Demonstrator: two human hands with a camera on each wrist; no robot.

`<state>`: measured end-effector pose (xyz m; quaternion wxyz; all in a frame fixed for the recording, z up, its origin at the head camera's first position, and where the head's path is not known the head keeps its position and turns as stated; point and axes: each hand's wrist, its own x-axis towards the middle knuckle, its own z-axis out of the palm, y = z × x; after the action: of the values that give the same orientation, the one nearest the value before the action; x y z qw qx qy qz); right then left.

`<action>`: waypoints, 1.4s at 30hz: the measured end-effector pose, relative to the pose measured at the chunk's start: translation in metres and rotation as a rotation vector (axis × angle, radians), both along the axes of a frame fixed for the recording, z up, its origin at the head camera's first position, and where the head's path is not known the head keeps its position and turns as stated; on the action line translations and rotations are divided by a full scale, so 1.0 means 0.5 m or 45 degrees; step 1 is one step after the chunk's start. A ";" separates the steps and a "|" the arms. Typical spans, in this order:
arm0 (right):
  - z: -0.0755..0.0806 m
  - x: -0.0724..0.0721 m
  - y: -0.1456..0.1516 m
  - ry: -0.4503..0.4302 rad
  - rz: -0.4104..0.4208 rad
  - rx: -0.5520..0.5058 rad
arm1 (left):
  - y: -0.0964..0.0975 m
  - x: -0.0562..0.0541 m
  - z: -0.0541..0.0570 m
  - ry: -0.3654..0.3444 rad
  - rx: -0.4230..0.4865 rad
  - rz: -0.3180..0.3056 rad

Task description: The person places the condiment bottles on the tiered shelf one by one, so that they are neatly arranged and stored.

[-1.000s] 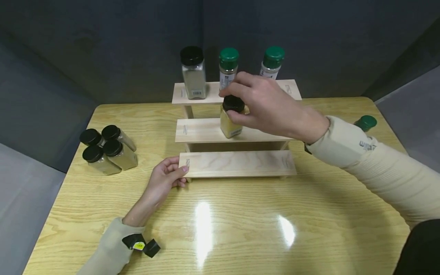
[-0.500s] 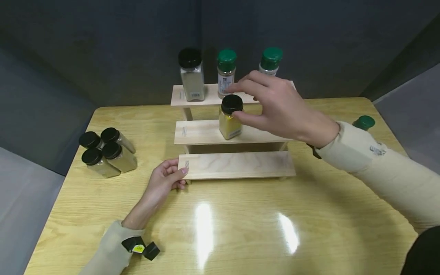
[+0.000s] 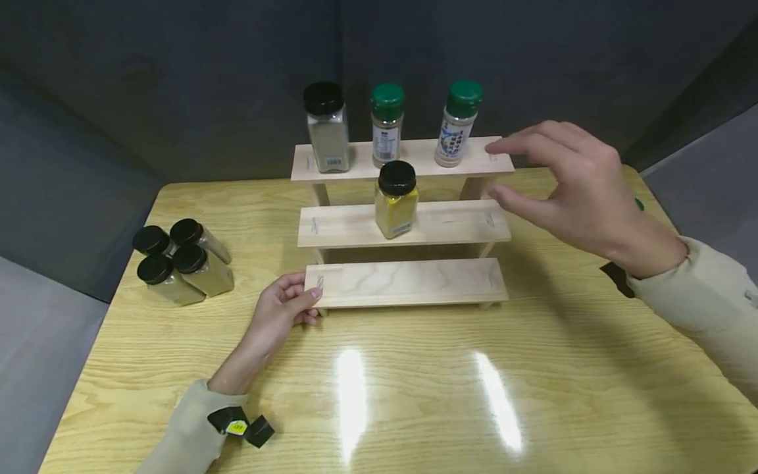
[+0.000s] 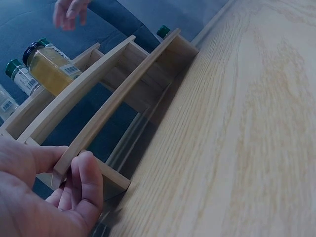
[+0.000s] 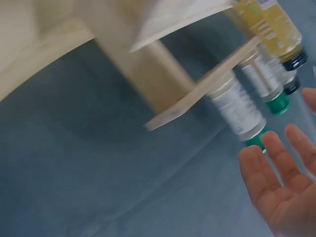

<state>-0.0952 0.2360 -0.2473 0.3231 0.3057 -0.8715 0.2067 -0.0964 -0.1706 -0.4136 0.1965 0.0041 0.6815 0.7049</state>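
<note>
A jar of yellow contents [image 3: 395,212] with a black lid stood upright near the middle of the centre shelf of a three-step wooden rack [image 3: 408,283]. The person's left hand [image 3: 278,309], lower than the jar and to its left, pinched the left end of the rack's lowest shelf between thumb and fingers. The right hand [image 3: 586,191] hung in the air near the rack's right end, released, fingers extended and thumb apart, well to the right of the jar. On the top shelf, a tall black-lidded jar [image 3: 329,141] stood at the left, then two green-capped shakers [image 3: 454,139]. Four black-lidded jars [image 3: 212,276] clustered on the wooden table [image 3: 414,421], left of the rack.
</note>
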 end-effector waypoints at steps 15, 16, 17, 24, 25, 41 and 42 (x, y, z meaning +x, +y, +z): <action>-0.056 0.051 0.161 -0.079 -0.370 0.041 | -0.006 0.006 -0.006 -0.031 0.006 0.019; -0.062 0.054 0.170 -0.087 -0.387 0.031 | -0.006 0.007 -0.006 -0.038 0.007 0.021; -0.067 0.058 0.180 -0.100 -0.408 0.036 | -0.006 0.008 -0.006 -0.042 0.005 0.022; -0.102 0.084 0.239 -0.245 -0.609 0.026 | -0.006 0.010 -0.006 -0.038 -0.020 0.024; -0.107 0.087 0.245 -0.286 -0.648 0.014 | -0.006 0.010 -0.005 -0.036 -0.023 0.023; -0.178 0.086 0.364 -0.659 -0.842 0.007 | 0.001 0.004 0.000 -0.018 -0.036 0.006; -0.183 0.086 0.370 -0.668 -0.847 0.006 | 0.001 0.003 0.000 -0.018 -0.035 0.004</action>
<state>-0.0524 0.4210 -0.3388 0.1389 -0.0544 -0.9758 0.1599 -0.0947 -0.1700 -0.4136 0.2002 -0.0046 0.6898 0.6958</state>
